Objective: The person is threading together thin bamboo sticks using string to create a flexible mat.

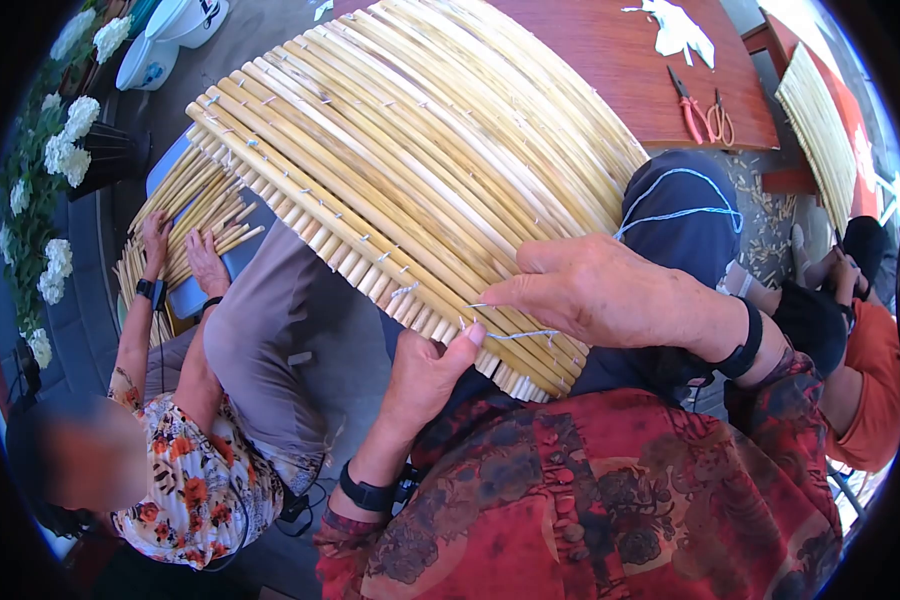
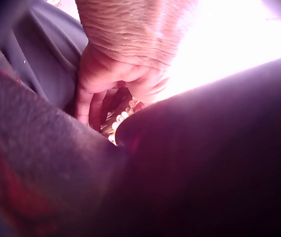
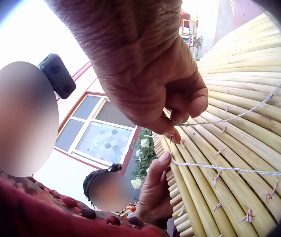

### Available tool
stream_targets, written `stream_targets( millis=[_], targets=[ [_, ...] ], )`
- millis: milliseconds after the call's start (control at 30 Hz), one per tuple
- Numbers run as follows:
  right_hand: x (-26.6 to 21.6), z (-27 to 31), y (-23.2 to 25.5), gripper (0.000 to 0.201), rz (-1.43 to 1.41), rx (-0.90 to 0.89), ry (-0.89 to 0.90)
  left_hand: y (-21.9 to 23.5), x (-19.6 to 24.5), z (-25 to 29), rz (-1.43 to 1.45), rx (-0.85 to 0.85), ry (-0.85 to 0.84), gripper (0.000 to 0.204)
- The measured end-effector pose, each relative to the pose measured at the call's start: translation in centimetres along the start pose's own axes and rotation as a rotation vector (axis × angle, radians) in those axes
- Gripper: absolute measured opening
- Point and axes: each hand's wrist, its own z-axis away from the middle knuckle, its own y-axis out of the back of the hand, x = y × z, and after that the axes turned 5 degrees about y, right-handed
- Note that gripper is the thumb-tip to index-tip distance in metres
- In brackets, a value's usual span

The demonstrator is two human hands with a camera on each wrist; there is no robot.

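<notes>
A mat of pale reeds (image 1: pixel 400 130), stitched with string, lies across the person's lap. At its near edge the left hand (image 1: pixel 420 385) grips the border, thumb on top beside a stitch and fingers underneath. The right hand (image 1: pixel 610 295) is just above the same edge, thumb and forefinger pinching a thin piece at the stitch; in the right wrist view this right hand (image 3: pixel 150 84) pinches thread close to the left thumb (image 3: pixel 160 165). Blue-white string (image 3: pixel 229 169) runs over the reeds. In the left wrist view the left hand (image 2: pixel 125 64) curls round the reed ends (image 2: pixel 120 118).
Red-handled pliers (image 1: pixel 690 105) and scissors (image 1: pixel 720 122) lie on the reddish table (image 1: pixel 610 60) beyond the mat. At the left, another person's hands (image 1: pixel 208 262) rest on loose reeds (image 1: pixel 185 205). A further person sits at the right beside another mat (image 1: pixel 818 130).
</notes>
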Motion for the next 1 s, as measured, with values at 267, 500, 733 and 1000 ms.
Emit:
stream_targets(
  millis=[267, 500, 733, 1000],
  targets=[
    [-0.25, -0.24, 0.20, 0.029, 0.008, -0.021, -0.012, 0.02, 0.10, 0.04, -0.034, 0.002, 0.008, 0.029],
    [-0.42, -0.46, 0.48, 0.029, -0.002, -0.046, -0.027, 0.03, 0.29, 0.11, -0.058, -0.006, 0.009, 0.029],
    [-0.58, -0.65, 0.88, 0.029, -0.030, -0.083, -0.063, 0.24, 0.62, -0.01, -0.056, -0.046, 0.055, 0.036],
    [-0.11, -0.54, 0.35, 0.037, -0.052, -0.034, -0.022, 0.35, 0.70, -0.01, -0.068, -0.065, 0.052, 0.036]
  ],
)
